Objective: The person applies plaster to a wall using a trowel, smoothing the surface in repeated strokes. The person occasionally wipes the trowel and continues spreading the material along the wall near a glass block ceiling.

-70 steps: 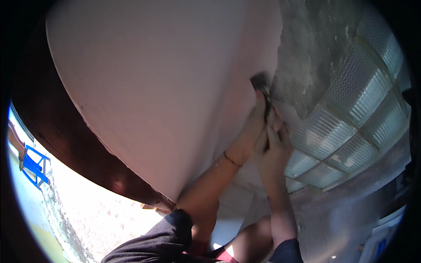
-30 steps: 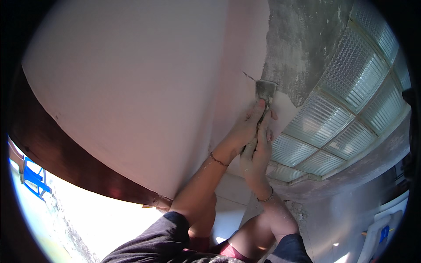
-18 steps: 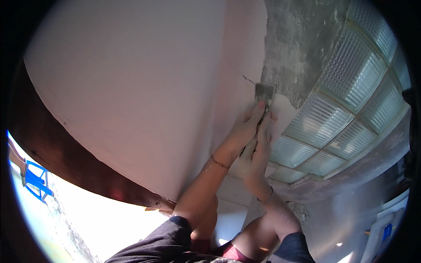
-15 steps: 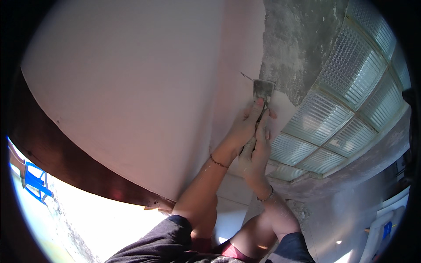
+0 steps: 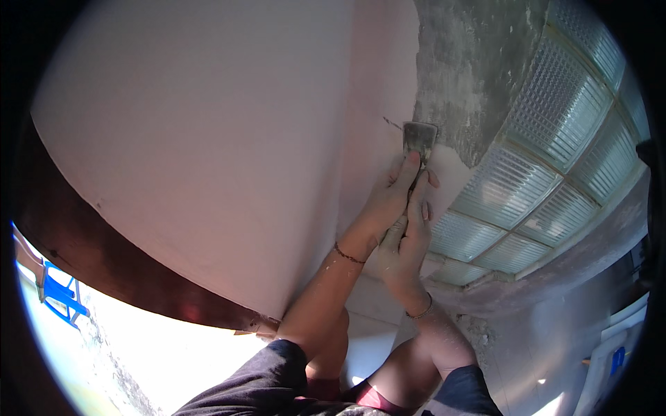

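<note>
My left hand [image 5: 392, 197] is closed on a metal scraper [image 5: 420, 132], its thumb lying along the dust-smeared blade, which rests against the pale wall [image 5: 243, 132] at the lower edge of a bare grey rough patch [image 5: 479, 62]. Below it, my dusty right hand [image 5: 406, 243] grips the same tool, fingers reaching up beside the left hand; much of the handle is hidden by both hands. A short dark mark or crack runs up-left from the blade. To the right of the patch is a panel of glass blocks [image 5: 548, 104].
Dark brown woodwork [image 5: 83, 243] borders the pale wall at the left, with a bright opening beyond and a blue plastic chair [image 5: 62, 301]. My bare legs are at the bottom above tiled floor [image 5: 368, 333]. Rubble [image 5: 479, 333] and white objects with a blue piece [image 5: 617, 360] lie at the lower right.
Since the oldest frame the blade has come down flat at the edge of the grey patch, both hands with it. Over the last second it has barely moved, rising slightly in view.
</note>
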`<action>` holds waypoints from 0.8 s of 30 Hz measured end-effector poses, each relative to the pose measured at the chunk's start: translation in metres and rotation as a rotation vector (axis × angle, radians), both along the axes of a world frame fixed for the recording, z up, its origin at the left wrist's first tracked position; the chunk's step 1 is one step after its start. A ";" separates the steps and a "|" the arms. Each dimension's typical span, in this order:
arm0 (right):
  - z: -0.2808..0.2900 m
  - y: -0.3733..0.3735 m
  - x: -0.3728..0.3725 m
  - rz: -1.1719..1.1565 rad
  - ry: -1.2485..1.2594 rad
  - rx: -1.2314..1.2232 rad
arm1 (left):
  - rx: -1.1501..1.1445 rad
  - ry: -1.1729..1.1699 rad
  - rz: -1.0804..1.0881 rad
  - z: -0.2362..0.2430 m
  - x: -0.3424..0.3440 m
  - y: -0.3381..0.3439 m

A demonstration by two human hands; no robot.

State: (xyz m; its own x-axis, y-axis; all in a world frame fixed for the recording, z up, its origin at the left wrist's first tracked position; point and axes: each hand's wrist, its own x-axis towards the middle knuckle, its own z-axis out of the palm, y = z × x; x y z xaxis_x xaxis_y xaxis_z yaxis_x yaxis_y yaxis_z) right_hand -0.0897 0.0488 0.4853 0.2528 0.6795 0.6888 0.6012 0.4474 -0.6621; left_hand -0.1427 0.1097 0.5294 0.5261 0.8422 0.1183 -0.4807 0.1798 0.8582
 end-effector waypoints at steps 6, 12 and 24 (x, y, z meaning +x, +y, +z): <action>-0.002 -0.001 -0.002 -0.021 -0.018 -0.013 | 0.027 -0.024 -0.037 -0.004 0.000 0.002; 0.001 0.000 0.000 0.009 0.011 -0.028 | 0.062 0.026 -0.010 -0.001 0.004 0.004; 0.009 0.000 0.000 0.018 -0.051 0.014 | 0.058 0.007 0.036 0.005 0.002 0.003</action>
